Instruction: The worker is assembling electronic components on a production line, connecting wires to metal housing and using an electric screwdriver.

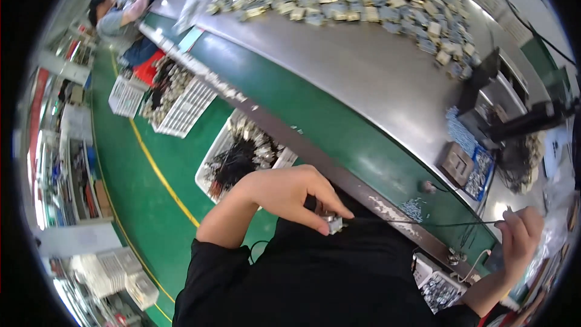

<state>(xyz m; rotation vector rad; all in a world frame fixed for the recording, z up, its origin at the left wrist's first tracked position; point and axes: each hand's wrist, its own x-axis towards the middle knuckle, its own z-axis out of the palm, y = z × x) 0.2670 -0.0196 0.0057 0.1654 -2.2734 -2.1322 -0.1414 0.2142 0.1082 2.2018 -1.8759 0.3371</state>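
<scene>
My left hand is closed in front of my body, its thumb and fingers pinching a small silvery block-like part with a pale face. From near that part a thin dark cable runs almost straight to the right, above the bench edge. Its far end is at my right hand, raised at the right with the fingers pinched on the cable. A small light tip sticks up beside those fingers, too small to name. The fingers partly cover the silvery part.
On the metal tabletop lies a wide heap of small pale and blue-grey parts. Small blue pieces lie on the green bench strip. A blue tray and a small metal box stand right. A white crate holds cables. Another person works far left.
</scene>
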